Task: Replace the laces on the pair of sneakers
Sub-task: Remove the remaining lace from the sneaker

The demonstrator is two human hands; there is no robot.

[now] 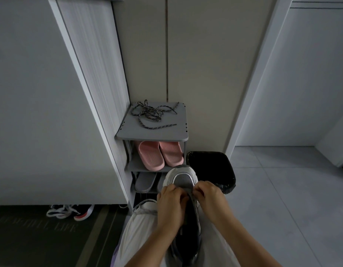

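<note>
Both hands are down on the sneaker [183, 180], which lies along the lap with its grey-and-white toe pointing away toward the shoe rack [128, 132]. The left hand [171, 202] is curled over the opening just behind the toe cap, fingers bent in tight on the upper. The right hand [209, 193] meets it from the other side, fingertips pinched at the sneaker's right edge. Whether a lace runs between those fingers is impossible to say: knuckles cover the eyelets completely. The dark inside of the shoe shows below the wrists, and its heel is cut off at the bottom of the view.

Up on the rack's top shelf sits a loose tangle of speckled dark laces [153, 114], well apart from the hands. Pink slippers [161, 155] fill the shelf under it, and grey slippers [145, 182] lie lower still, half hidden behind the sneaker's toe. A black-lined bin [211, 168] stands just beside the rack.

Far left, under the cabinet, another shoe [70, 211] with pale laces pokes out in deep shadow, its shape hard to read. The lettering on the dark mat [41, 237] is too dim to make out.
</note>
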